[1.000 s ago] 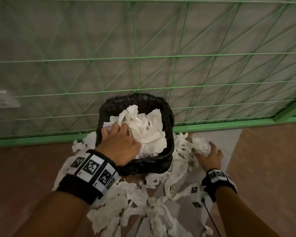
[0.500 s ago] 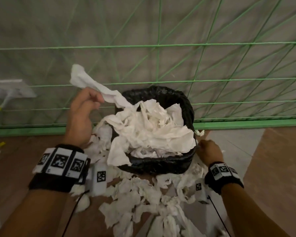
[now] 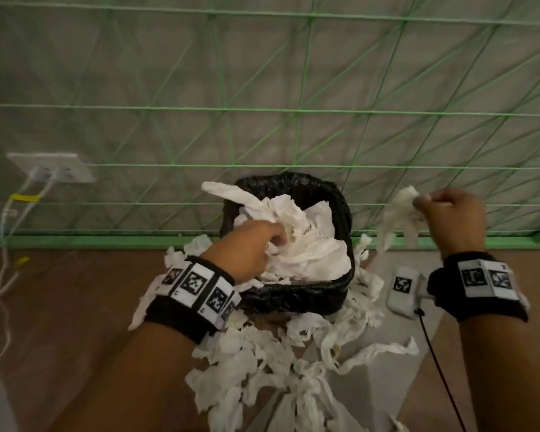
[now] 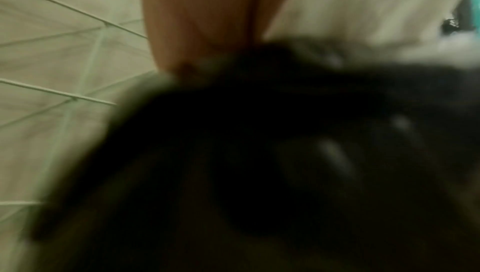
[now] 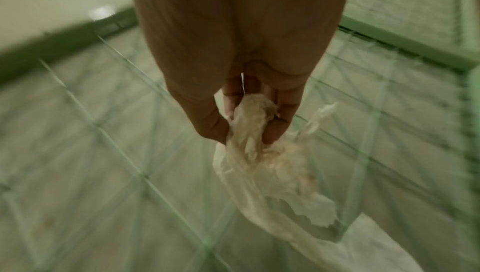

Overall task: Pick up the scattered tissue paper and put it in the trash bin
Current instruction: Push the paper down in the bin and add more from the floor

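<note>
A black-bagged trash bin (image 3: 296,296) stands against the wall, heaped with white tissue paper (image 3: 309,254). My left hand (image 3: 278,240) reaches into the bin from the left, its fingers curled into the heap; a strip end (image 3: 222,190) sticks up beyond it. The left wrist view is blurred and shows only my left hand (image 4: 202,20) above the black bag (image 4: 285,153). My right hand (image 3: 424,202) is raised to the right of the bin and pinches a hanging tissue strip (image 3: 396,222), seen close as right hand (image 5: 246,129) and strip (image 5: 272,163). Several torn tissue pieces (image 3: 262,369) lie on the floor.
Green string netting (image 3: 293,110) covers the wall behind the bin, above a green baseboard (image 3: 75,241). A wall socket (image 3: 50,168) with white cables (image 3: 7,232) is at the left. The floor is brown with a grey tile (image 3: 387,391).
My left hand has come down from beside the bin into the heap, bringing its strip along. My right hand has risen from the floor at the bin's right with tissue in its fingers.
</note>
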{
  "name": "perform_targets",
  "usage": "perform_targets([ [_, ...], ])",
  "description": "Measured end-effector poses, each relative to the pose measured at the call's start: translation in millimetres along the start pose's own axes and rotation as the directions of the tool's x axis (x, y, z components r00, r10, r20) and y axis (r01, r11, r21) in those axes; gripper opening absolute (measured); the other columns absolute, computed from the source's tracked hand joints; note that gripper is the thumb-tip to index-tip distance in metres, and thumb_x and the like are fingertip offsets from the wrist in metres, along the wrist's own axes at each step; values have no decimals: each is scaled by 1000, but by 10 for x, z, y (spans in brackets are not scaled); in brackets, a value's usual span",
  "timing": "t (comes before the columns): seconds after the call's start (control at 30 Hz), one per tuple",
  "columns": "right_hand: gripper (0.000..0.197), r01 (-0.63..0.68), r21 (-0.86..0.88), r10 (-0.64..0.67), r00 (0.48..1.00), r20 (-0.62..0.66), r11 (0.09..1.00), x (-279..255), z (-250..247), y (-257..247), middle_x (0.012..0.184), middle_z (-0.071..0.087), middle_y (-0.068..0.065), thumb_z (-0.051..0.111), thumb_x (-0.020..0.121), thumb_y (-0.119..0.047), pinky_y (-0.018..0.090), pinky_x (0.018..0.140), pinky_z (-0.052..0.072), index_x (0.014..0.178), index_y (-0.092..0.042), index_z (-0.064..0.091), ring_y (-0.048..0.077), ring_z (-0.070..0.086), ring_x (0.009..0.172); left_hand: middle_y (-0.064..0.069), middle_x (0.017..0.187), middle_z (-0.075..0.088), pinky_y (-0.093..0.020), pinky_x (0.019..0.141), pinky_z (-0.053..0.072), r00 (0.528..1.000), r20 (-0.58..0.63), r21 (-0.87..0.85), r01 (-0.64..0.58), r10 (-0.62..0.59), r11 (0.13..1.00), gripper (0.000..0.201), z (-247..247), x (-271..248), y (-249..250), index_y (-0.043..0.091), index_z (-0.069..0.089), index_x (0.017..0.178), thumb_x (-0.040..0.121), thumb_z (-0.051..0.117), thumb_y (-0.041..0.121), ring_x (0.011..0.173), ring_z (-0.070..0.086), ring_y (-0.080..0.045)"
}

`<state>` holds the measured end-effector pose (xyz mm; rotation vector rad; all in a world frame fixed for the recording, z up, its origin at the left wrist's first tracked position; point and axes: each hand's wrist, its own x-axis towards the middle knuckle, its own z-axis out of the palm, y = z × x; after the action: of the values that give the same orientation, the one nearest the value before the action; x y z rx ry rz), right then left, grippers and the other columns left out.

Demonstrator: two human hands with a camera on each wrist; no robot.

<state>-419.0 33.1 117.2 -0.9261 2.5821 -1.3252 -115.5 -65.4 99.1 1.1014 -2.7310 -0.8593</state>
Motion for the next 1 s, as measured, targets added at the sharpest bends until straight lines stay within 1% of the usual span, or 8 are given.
perform_targets([
  [0.17, 23, 303, 371, -266, 953, -147, 878, -95, -551, -1006, 73, 67, -4, 72, 70, -18, 21, 62, 50, 89, -5, 70, 3, 62, 62, -6, 127, 59, -33, 91, 46, 965, 251, 133, 42, -75, 990, 37, 54, 174, 166, 21, 58, 121, 91, 42, 7, 110, 58, -27],
  [0.4, 11, 561, 434, -535, 822, -194, 705, -502, -588, -1742, 78, 69, 1, 70, 73, -11, 22, 64, 51, 80, -18, 67, 9, 64, 69, 8, 102, 71, -31, 89, 52, 991, -129, -282, -68, 32, 957, 16, -608, -106, 274, 28, 68, 102, 91, 56, 29, 95, 66, -10],
  [0.53, 11, 513, 248, -561, 805, 195, 822, -792, 160, -1433, 86, 69, 1, 67, 75, -9, 33, 76, 54, 85, -13, 68, 13, 64, 80, -5, 101, 71, -19, 83, 50, 935, -345, -486, -102, -83, 868, 21, -901, -384, 162, 18, 66, 97, 81, 69, 5, 95, 65, -17],
  [0.6, 20, 550, 43, -471, 670, 574, 834, -953, 440, -1182, 110, 68, 1, 75, 74, -20, 33, 91, 50, 93, -20, 69, 18, 62, 101, 7, 114, 63, -24, 92, 47, 954, -248, -386, 65, -171, 920, 47, -922, -501, 32, 25, 61, 112, 70, 82, 18, 109, 58, -11],
  [0.67, 27, 556, 23, -413, 589, 695, 831, -1004, 526, -998, 126, 62, -2, 77, 75, -23, 29, 97, 45, 100, -23, 69, 17, 58, 114, 19, 129, 44, -29, 99, 38, 963, -1, -240, 262, -270, 935, 88, -812, -596, -39, 35, 45, 134, 57, 88, 41, 121, 42, -5],
  [0.77, 21, 361, 179, -402, 796, 452, 915, -857, 383, -949, 104, 70, -2, 62, 80, -6, 28, 85, 53, 93, -20, 70, 15, 66, 94, 16, 154, 24, -38, 116, 20, 964, 79, -37, 258, -255, 965, 107, -523, -570, -67, 35, 34, 143, 51, 82, 61, 143, 21, -11],
  [0.87, 19, 202, 178, -239, 946, 217, 963, -582, 182, -695, 89, 70, 3, 56, 80, -1, 9, 63, 45, 90, -12, 68, 13, 63, 74, 17, 155, 26, -62, 113, 1, 975, -12, 207, 219, -222, 953, 83, -296, -460, 0, 37, 49, 131, 59, 70, 71, 148, 12, -18],
  [1.0, 20, -38, -331, 167, 913, 372, 943, -494, 269, 332, 106, 67, 16, 57, 86, -14, 27, 79, 44, 102, -4, 66, 34, 63, 102, 12, 143, 41, -79, 103, -2, 961, -159, 340, 270, -228, 901, 39, -99, -311, 86, 36, 60, 116, 78, 57, 47, 143, 23, -28],
])
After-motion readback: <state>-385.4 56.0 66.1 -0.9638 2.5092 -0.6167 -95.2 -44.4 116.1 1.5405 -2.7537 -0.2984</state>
